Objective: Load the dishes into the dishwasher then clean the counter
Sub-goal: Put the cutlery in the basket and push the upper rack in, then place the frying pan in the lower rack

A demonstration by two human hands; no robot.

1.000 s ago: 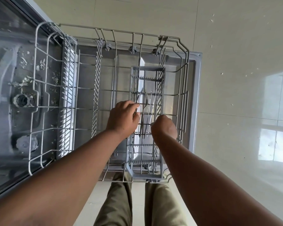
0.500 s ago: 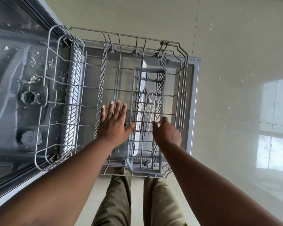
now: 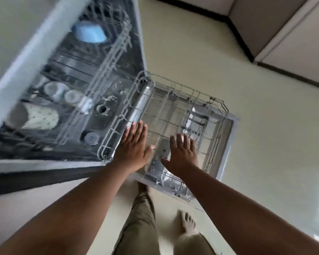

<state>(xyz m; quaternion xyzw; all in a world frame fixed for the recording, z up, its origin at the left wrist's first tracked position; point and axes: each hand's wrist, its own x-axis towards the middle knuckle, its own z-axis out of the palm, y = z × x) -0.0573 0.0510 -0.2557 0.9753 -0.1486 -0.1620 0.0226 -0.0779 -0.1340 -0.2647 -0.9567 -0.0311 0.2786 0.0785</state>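
The dishwasher's lower wire rack (image 3: 219, 115) is pulled out over the open door (image 3: 230, 137). A grey cutlery basket (image 3: 193, 122) stands in the rack's right part, blurred. My left hand (image 3: 133, 148) hovers flat with straight fingers above the rack's left side, holding nothing. To its right, my right hand (image 3: 181, 153) is spread flat and empty over the rack's near middle. The upper rack (image 3: 107, 57) inside the machine holds a blue bowl (image 3: 89, 33), two glasses (image 3: 63, 93) and a patterned dish (image 3: 40, 116).
The dishwasher tub floor (image 3: 96, 122) shows a filter and food scraps. The grey counter edge (image 3: 31, 57) runs diagonally at upper left. Cream floor tiles (image 3: 191, 43) lie around the door; cabinets (image 3: 284, 34) stand at upper right. My legs and bare feet (image 3: 187, 223) stand below the door.
Both hands let go of the cutlery basket, opened flat and rose above the rack. The view swung up and left, bringing the upper rack and counter edge into sight.
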